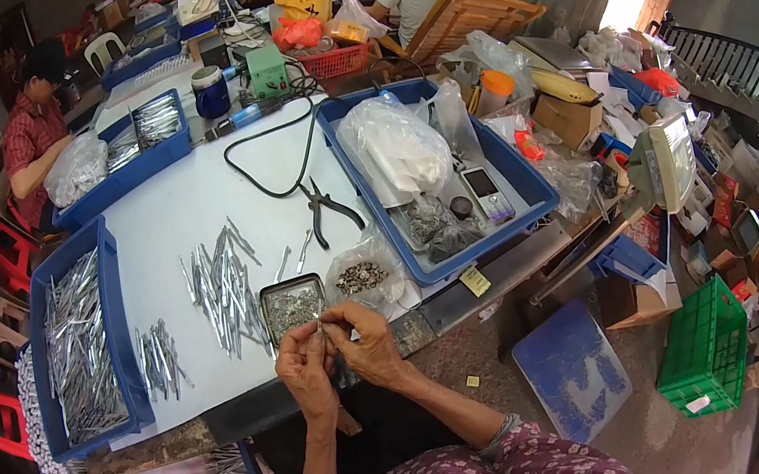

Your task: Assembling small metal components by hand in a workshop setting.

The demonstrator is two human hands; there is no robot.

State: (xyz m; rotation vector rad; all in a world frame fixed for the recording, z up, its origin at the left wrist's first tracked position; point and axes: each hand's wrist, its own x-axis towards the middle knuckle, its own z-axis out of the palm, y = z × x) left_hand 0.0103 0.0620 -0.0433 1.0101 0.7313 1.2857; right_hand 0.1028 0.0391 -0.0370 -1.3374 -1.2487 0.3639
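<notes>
My left hand [308, 379] and my right hand [368, 345] meet at the table's front edge, fingertips pinched together. Something small is between them, too tiny and covered to make out. Just beyond them sits a small dark-rimmed tray [264, 297] of tiny metal parts. Beside it lies an open clear bag [362, 277] with small round metal pieces. Left of the tray, slender silvery metal pieces [229, 297] lie in a loose pile, with a smaller pile [161, 363] nearer the left bin. Black-handled pliers [322, 217] rest on the white tabletop [192, 204].
A blue bin [136, 382] full of slender metal pieces stands at the left. The large blue tray [534, 180] at the right holds plastic bags and a small device. A green box [266, 72] trails a black cable. Several people sit farther off. A green crate [708, 346] is on the floor.
</notes>
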